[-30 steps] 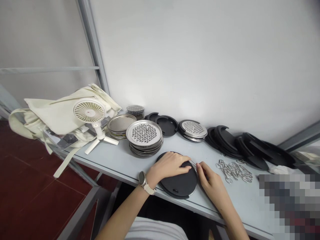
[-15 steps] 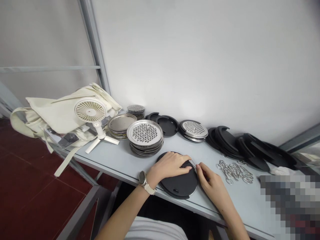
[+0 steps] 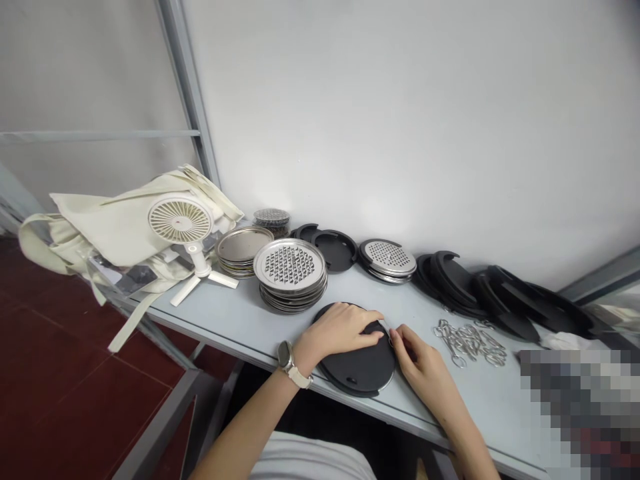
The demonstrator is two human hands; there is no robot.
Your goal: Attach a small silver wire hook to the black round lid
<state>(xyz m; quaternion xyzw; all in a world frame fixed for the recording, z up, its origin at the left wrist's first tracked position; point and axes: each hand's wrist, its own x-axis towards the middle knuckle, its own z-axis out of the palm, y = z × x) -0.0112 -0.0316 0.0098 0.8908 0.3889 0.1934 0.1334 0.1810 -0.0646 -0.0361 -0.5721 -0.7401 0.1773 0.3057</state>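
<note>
A black round plate (image 3: 357, 363) lies at the table's front edge, a thin metal rim showing at its lower right. My left hand (image 3: 345, 328) rests over its upper part, holding it down, with thumb and forefinger at the right rim. At that same rim, my right hand (image 3: 417, 360) pinches a small wire clip (image 3: 391, 339), mostly hidden by the fingertips. Right of this hand lies a loose pile of similar silver wire clips (image 3: 470, 343) with ring ends. Behind the plate stands a stack of round metal grater discs (image 3: 293, 270).
Plain metal discs (image 3: 244, 245) are stacked behind a white fan (image 3: 181, 221) and a cream bag (image 3: 115, 223). Along the wall stand black holders (image 3: 335, 251), a perforated disc stack (image 3: 390, 259) and more black holders (image 3: 455, 280). A blurred patch covers the lower right.
My right fingertips have shifted very slightly at the plate's rim, and a bit of the wire clip's ring now shows there. My left hand stays in place.
</note>
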